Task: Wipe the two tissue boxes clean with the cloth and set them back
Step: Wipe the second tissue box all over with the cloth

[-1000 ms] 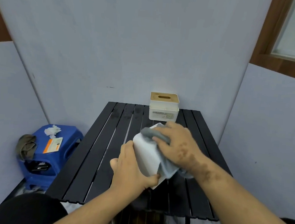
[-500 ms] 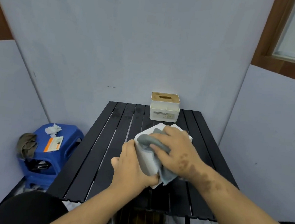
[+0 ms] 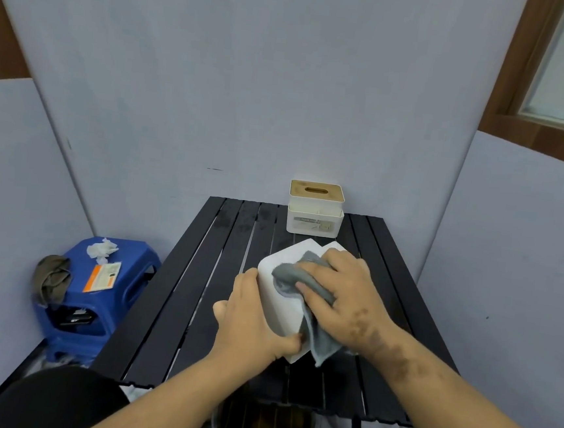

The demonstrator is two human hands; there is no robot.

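A plain white tissue box (image 3: 284, 308) is tilted above the middle of the black slatted table (image 3: 177, 303). My left hand (image 3: 253, 317) grips its near left edge, thumb on the front corner. My right hand (image 3: 345, 296) presses a grey cloth (image 3: 302, 278) flat against the box's upper face, and the cloth's tail hangs off the right side. A second tissue box (image 3: 315, 208), white with a wooden slotted lid, stands upright at the table's far edge by the wall.
A blue plastic stool (image 3: 96, 295) stands left of the table, carrying crumpled paper (image 3: 101, 249), an orange and white card (image 3: 103, 276) and a brown rag (image 3: 51, 277). Grey wall panels enclose the table on three sides. A dark round container (image 3: 263, 427) sits below the near edge.
My right hand with the cloth has slid up and left across the box's face. The box has turned a little, showing more of its far corner. The far box has not moved.
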